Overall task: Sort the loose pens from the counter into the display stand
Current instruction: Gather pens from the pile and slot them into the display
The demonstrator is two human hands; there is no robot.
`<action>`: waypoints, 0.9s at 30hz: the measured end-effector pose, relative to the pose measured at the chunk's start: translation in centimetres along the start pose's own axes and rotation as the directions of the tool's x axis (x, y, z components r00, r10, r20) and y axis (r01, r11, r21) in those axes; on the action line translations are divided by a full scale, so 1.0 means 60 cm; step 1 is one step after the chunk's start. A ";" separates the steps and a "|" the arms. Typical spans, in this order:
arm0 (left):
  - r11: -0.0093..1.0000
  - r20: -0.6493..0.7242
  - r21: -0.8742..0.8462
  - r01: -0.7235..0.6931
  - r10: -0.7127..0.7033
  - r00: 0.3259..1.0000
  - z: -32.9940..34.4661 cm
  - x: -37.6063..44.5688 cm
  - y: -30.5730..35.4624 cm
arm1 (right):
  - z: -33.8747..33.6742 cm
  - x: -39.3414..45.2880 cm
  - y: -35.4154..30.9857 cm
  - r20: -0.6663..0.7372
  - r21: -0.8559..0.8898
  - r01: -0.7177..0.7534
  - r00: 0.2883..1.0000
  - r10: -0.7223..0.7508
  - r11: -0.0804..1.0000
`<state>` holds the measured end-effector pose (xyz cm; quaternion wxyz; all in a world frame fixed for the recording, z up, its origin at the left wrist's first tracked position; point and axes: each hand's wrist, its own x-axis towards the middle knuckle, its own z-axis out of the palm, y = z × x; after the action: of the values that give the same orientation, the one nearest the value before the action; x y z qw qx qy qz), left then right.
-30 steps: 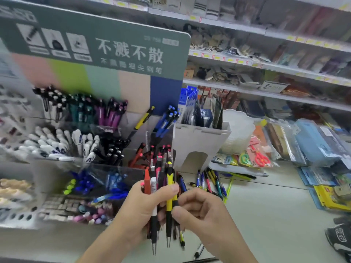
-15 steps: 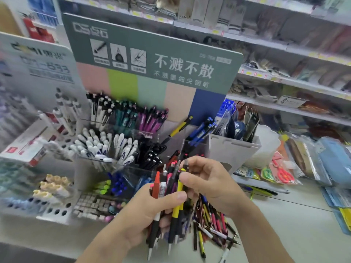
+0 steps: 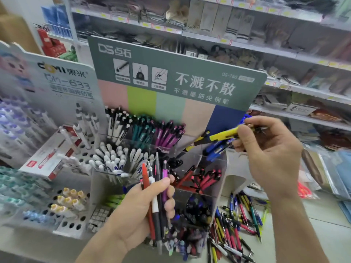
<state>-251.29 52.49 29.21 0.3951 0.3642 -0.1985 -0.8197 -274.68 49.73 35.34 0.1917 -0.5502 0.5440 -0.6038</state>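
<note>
Left hand [image 3: 140,211] grips a bunch of pens [image 3: 156,202] upright, fingers curled round them, directly in front of the display stand [image 3: 201,168], low against its clear compartments. Right hand [image 3: 269,150] pinches a yellow pen [image 3: 224,135] between thumb and fingertips, held roughly level at the stand's upper right, above the blue pens [image 3: 216,149] in the back row. Loose pens [image 3: 235,224] lie heaped on the counter [image 3: 303,234] just right of the stand's base.
</note>
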 end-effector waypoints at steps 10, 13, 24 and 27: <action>0.983 0.100 -0.109 0.150 -0.139 0.985 0.012 -0.010 -0.044 | 0.085 -0.037 0.044 0.014 -0.381 0.092 0.996 -0.093 0.920; 0.972 0.122 -0.127 0.197 -0.182 0.976 0.015 -0.014 -0.062 | 0.062 -0.095 0.027 0.003 -0.243 0.069 0.997 -0.071 0.967; 0.946 0.143 0.241 0.218 -0.257 0.956 0.019 -0.004 -0.097 | -0.005 -0.183 0.088 0.474 -0.231 -0.472 0.709 0.522 0.851; 0.937 0.169 0.289 0.195 -0.251 0.953 0.019 -0.003 -0.101 | -0.012 -0.184 0.086 0.483 -0.077 -0.587 0.685 0.546 0.806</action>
<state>-255.11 56.32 26.32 0.2238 0.3491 -0.3044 -0.8575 -273.62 57.50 25.95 0.5210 -0.4788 0.5957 -0.3802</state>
